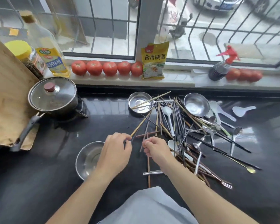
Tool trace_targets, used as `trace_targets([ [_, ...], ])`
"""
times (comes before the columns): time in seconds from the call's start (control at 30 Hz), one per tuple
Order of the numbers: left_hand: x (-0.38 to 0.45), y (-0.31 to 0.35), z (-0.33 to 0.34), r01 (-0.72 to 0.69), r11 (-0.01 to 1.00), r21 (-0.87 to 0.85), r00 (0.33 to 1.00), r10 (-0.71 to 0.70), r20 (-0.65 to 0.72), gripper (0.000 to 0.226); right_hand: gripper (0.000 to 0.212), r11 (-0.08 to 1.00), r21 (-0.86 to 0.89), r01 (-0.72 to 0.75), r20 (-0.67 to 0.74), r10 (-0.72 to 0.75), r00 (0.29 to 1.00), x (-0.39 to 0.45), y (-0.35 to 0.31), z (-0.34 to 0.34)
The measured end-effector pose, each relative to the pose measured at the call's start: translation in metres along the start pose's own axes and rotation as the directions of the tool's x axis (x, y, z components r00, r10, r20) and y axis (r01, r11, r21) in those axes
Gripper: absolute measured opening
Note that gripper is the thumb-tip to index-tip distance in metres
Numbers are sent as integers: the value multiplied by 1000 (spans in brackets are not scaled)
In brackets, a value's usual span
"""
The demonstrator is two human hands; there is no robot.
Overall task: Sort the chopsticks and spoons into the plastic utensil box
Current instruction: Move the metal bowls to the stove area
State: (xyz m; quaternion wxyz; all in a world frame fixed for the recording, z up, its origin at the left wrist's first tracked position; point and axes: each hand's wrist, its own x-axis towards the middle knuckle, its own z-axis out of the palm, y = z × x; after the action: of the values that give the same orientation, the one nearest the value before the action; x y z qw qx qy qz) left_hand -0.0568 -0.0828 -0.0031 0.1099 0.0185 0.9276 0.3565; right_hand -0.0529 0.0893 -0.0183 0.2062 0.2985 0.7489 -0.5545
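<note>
The dark glossy surface (103, 126) carries a lidded pot (52, 96) at the left, three steel bowls, and a tangled heap of chopsticks (176, 126) and spoons (167, 113) spread to the right. The plastic utensil box is nowhere in view, so where the sorted pieces go cannot be told. The left hand (115, 152) is pinched closed on the near ends of a pale and a dark chopstick; the right hand (155, 151) is curled closed around a brown chopstick (148, 168). Because the sticks cross and overlap, lifting one could likely drag its neighbours or roll them off the near edge.
</note>
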Motion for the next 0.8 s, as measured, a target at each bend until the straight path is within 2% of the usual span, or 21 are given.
trace_targets([
  [0.1,-6,14,35,-64,991,115,978,39,204,25,19,997,48,-64,-8,64,998,2,23,-27],
  [0.17,-3,21,45,-16,987,160,965,-27,262,27,18,987,103,-120,-34,124,992,7,36,-49],
  [0.27,32,27,55,7,967,256,981,-57,188,27,16,981,135,-142,-95,155,983,20,45,-80],
  [0.37,92,26,64,-63,924,376,996,32,89,23,15,986,127,-108,-117,123,986,31,40,-99],
  [0.43,131,26,68,-110,875,472,994,88,69,21,16,991,101,-91,-107,102,989,40,36,-110],
  [0.57,181,20,77,-251,726,640,963,120,241,13,21,987,135,-88,-101,102,990,54,29,-130],
  [0.63,191,17,76,-274,663,697,955,104,277,18,23,987,132,-97,-125,114,986,59,29,-140],
  [0.73,201,14,67,-303,636,710,948,127,291,21,22,981,158,-112,-159,137,978,69,32,-157],
  [0.8,205,15,58,-352,681,642,935,218,281,18,21,974,202,-105,-174,141,975,79,32,-167],
])
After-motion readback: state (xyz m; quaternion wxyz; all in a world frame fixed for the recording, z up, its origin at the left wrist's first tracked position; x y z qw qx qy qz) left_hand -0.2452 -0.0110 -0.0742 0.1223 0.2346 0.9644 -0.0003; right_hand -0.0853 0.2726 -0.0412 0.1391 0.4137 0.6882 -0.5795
